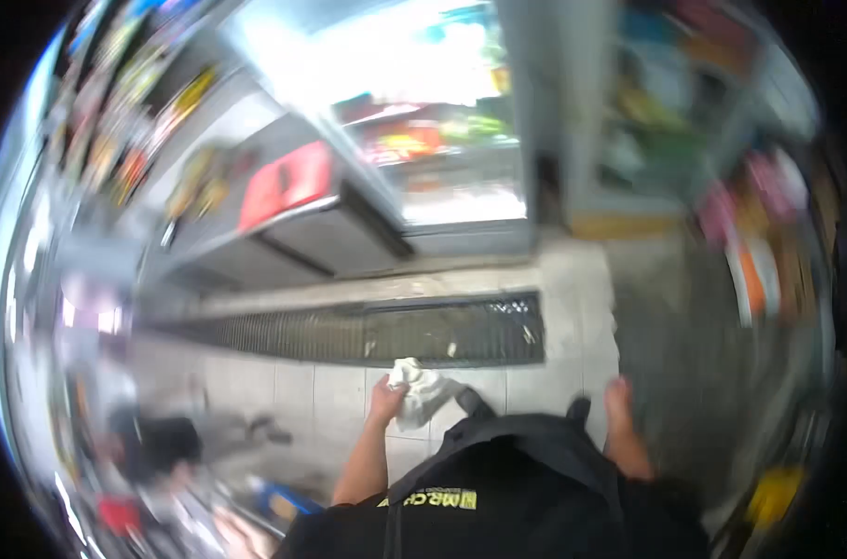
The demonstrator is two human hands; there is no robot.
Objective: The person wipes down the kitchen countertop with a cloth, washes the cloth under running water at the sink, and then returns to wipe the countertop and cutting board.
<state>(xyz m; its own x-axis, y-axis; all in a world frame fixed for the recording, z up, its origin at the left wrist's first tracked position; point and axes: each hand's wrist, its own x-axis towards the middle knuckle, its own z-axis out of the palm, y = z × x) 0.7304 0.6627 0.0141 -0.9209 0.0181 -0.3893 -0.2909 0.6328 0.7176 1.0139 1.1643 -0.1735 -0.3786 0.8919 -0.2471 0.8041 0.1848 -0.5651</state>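
Note:
A crumpled white cloth (422, 391) hangs from my left hand (386, 401), whose fingers are closed on its upper edge. It is in front of my body, above the pale floor tiles, and its lower part reaches toward my dark shoe. My right hand (618, 396) is down at my right side, apart from any object. Motion blur smears its fingers, so I cannot make out how they are set.
A long floor grate (451, 334) runs across in front of my feet. Beyond it are a lit display fridge (442, 140) and a grey counter with red items (284, 186). Boxes (754, 270) stand at right. Another person (167, 447) is at lower left, blurred.

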